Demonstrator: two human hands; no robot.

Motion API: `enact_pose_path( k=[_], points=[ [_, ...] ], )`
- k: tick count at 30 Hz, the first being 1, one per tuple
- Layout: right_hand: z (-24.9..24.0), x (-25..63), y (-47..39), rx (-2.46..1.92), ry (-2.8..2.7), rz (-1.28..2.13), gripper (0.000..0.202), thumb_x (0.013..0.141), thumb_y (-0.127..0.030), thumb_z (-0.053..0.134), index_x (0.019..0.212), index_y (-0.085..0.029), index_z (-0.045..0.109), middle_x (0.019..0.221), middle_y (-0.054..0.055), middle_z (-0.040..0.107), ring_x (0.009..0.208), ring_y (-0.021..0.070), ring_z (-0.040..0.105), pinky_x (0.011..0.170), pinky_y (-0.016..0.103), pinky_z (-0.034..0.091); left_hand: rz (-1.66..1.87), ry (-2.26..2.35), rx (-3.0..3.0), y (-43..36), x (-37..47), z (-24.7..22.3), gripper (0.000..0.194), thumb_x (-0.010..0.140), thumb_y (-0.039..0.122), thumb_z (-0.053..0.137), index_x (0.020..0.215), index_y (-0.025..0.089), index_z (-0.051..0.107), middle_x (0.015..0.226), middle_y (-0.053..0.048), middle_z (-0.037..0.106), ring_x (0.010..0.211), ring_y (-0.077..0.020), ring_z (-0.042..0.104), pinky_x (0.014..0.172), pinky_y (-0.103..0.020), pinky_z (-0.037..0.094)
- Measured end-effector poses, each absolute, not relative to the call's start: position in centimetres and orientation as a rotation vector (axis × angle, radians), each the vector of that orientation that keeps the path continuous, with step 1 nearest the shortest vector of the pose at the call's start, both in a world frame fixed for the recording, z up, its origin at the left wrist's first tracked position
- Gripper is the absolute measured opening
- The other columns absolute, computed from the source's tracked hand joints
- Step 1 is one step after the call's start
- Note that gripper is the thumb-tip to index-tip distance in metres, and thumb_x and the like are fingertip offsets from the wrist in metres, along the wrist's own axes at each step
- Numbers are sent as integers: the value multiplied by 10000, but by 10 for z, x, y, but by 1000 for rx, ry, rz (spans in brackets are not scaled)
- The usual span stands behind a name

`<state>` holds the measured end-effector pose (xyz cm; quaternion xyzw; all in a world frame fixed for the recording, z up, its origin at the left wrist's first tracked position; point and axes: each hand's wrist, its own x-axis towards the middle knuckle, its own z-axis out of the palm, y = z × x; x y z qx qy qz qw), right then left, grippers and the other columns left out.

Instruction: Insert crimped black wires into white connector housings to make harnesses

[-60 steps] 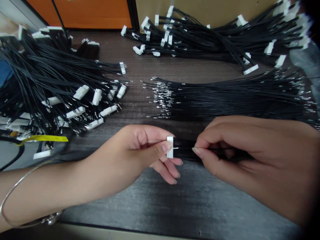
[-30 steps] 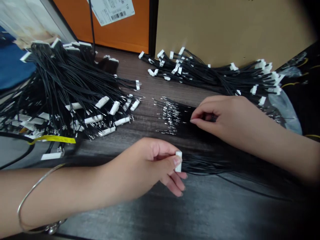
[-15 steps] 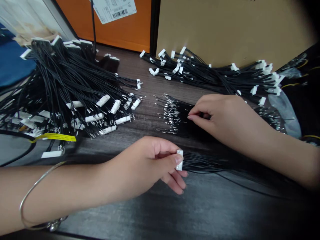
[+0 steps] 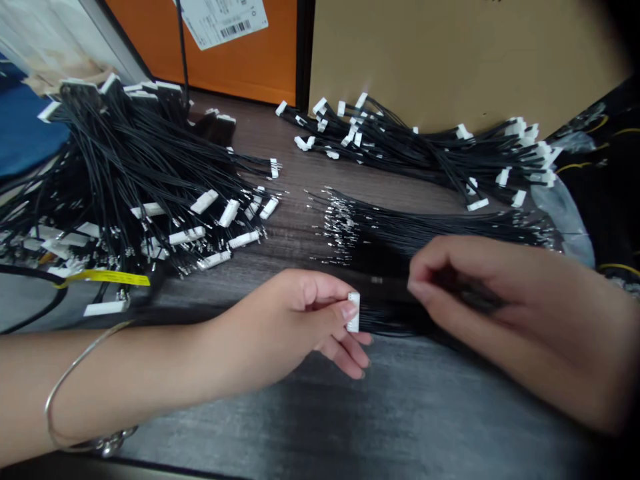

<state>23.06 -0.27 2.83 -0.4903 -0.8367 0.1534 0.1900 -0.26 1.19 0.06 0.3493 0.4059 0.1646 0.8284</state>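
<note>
Between thumb and fingers, my left hand (image 4: 320,320) grips a small white connector (image 4: 353,312) near the middle of the view. Black wires run rightward from that connector. To its right, my right hand (image 4: 480,300) is pinched closed and blurred by motion. A faint metal tip of a black wire (image 4: 377,280) shows just left of its fingertips; the wire itself is hard to see against the dark. Beyond both hands lies a bundle of loose black wires (image 4: 425,223) with bare metal terminals at their left ends.
At the left, many black harnesses (image 4: 135,147) with white connectors form a large pile, with a yellow tag (image 4: 115,277) beside it. More harnesses (image 4: 420,150) lie along a cardboard box (image 4: 450,60). An orange box (image 4: 240,67) stands behind. Clear plastic (image 4: 570,213) is at the right.
My right hand has drawn back from the loose wire bundle, toward the right and nearer to me, with a wire tip beside its fingers. My left hand still holds the connector, almost in place.
</note>
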Motion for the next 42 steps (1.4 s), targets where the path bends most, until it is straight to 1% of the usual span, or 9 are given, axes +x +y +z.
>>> enact_pose_path(
  k=[11,19,22,25,28,33,35,38,42],
  points=[
    [16,221,-19,-1290,-2376,394,252,989,-133,533,775,-244,606,659,-29,578,458,92,491,380,269,354,357,920,747,10,-1,3,331,1073,65,632,779,117,775,763,-13,813,615,-92,784,652,-180,653],
    [15,220,-19,-1270,-2352,360,245,1000,-119,505,825,-259,604,698,-19,651,447,108,507,361,281,358,354,927,724,10,-3,2,384,1069,80,650,707,137,762,749,-13,819,602,-91,782,641,-171,647],
    [12,222,-23,-1236,-2402,314,292,1031,-100,479,821,-259,604,799,8,705,567,141,601,449,304,449,367,904,718,9,-3,3,363,1062,71,651,727,131,777,759,-24,822,611,-98,783,643,-178,654],
    [9,224,-27,-1184,-2480,171,305,1026,-51,473,908,-230,691,930,67,743,806,215,696,728,367,604,377,892,704,11,-3,4,364,1053,58,652,716,122,774,749,-28,817,616,-104,780,641,-187,664],
    [8,221,-28,-1078,-2538,36,336,996,2,460,1017,-150,760,968,115,768,914,272,708,926,438,605,368,869,698,12,-3,5,354,1061,50,634,753,105,800,712,-20,802,604,-94,769,636,-172,659],
    [4,214,-23,-1014,-2519,44,336,988,17,453,962,-116,760,915,114,764,846,254,701,827,412,604,361,887,693,12,-4,5,386,1070,49,605,732,107,783,722,-17,801,602,-92,771,637,-172,659],
    [5,216,-18,-1026,-2524,137,329,1007,-4,453,913,-140,737,895,95,752,819,225,699,768,372,595,354,890,699,10,-4,6,399,1064,49,606,701,115,756,718,-17,799,595,-94,772,626,-172,651],
    [9,229,3,-1072,-2478,301,245,1074,-173,512,932,-203,710,883,46,731,782,193,695,700,333,569,349,884,729,10,-4,6,407,1060,65,620,672,125,725,737,-20,800,601,-95,766,620,-176,643],
    [9,252,49,-1362,-2274,250,133,980,-334,661,1010,-245,755,993,61,755,856,244,705,804,409,585,323,872,781,12,-4,5,426,1065,80,615,652,142,694,695,-8,788,612,-94,759,673,-190,641]
  ],
)
